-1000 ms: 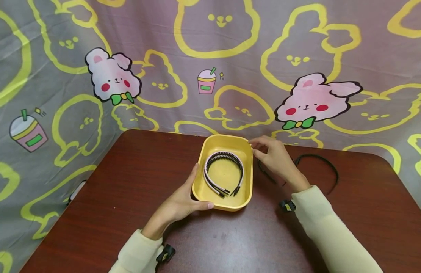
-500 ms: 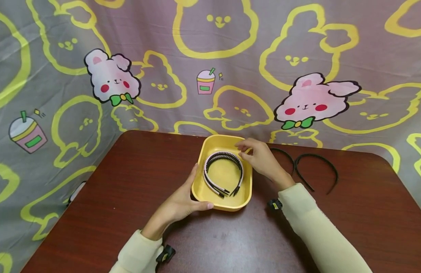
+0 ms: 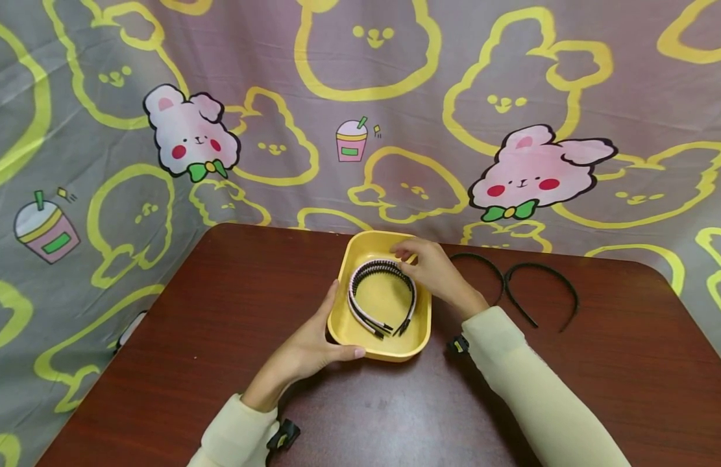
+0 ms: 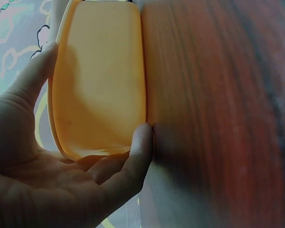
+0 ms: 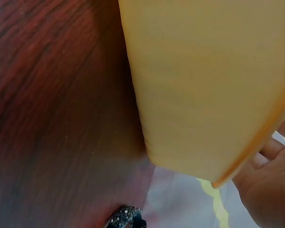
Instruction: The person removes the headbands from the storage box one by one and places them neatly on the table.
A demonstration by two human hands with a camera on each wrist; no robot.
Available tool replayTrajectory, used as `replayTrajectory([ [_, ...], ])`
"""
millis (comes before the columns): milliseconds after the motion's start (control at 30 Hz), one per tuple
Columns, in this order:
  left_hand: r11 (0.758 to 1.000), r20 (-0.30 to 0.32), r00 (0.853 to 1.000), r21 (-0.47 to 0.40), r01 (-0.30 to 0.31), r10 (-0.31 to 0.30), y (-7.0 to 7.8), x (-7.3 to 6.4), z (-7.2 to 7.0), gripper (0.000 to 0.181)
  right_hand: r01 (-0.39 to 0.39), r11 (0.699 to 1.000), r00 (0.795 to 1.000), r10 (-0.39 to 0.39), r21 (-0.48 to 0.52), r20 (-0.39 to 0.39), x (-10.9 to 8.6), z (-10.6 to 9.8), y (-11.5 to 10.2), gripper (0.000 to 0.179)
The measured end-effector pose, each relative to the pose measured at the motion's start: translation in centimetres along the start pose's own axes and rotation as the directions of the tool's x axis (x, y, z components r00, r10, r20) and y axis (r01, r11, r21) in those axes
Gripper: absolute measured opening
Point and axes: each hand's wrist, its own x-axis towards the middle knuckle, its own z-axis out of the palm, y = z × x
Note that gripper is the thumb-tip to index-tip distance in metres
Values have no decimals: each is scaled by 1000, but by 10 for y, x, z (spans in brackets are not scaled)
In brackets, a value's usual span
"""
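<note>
A yellow rectangular box (image 3: 335, 327) stands on the table, with several black and pale pink headbands (image 3: 379, 268) nested inside it. My left hand (image 3: 307, 347) grips the box at its left near corner, thumb lying on the near rim. In the left wrist view the fingers (image 4: 141, 142) curl against the outer wall. My right hand (image 3: 436, 269) reaches over the right rim, thumb and fingertips slightly apart, right at the upper right of the headbands. The right wrist view shows this hand (image 5: 268, 185) with its fingertips hidden behind the box wall.
Two black headbands lie on the brown table (image 3: 220, 311) to the right of the box, the right one (image 3: 547, 269) beside the left one (image 3: 483, 259), which the right hand partly covers. A patterned curtain (image 3: 395, 117) hangs behind and left of the table.
My right hand has moved left from outside the box's right rim to over the headbands inside, uncovering more of the headbands on the table. The left hand and box stay put.
</note>
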Motion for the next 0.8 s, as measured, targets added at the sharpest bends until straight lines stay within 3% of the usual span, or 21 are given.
replayTrajectory([
  [300,1000,3,1000,-3,4,-4,-1,-1,1,129,-15,999,998,19,-51,68,8,10,3,27],
  [800,1000,5,1000,-6,0,0,-2,-1,1,130,-12,994,995,23,-112,97,18,17,2,27],
])
